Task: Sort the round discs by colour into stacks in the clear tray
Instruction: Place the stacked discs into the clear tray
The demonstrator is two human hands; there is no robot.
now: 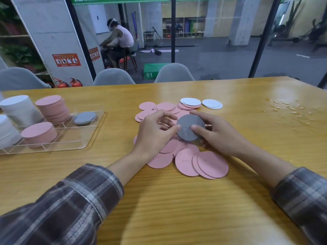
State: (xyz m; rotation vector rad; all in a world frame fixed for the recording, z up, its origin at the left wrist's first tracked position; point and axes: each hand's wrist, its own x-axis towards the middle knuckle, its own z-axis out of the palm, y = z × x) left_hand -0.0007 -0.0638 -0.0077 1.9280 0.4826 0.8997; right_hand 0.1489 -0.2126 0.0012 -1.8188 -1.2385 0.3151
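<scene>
Two white stacks (pixel 16 110) stand at the far left of the clear tray (pixel 92 138), partly cut off by the frame edge, with two pink stacks (pixel 53 108) beside them and a low grey stack (pixel 84 117) in a far compartment. At centre, the left hand (pixel 155 131) and right hand (pixel 217 133) hold one grey disc (pixel 190 127) above loose pink discs (pixel 200 163) on the wooden worktop (pixel 159 200). Its flat face tilts toward the camera, thumbs pressed on it; the fingers behind are mostly hidden. Writing on it is too small to read. Farther right lie white discs (pixel 211 103).
</scene>
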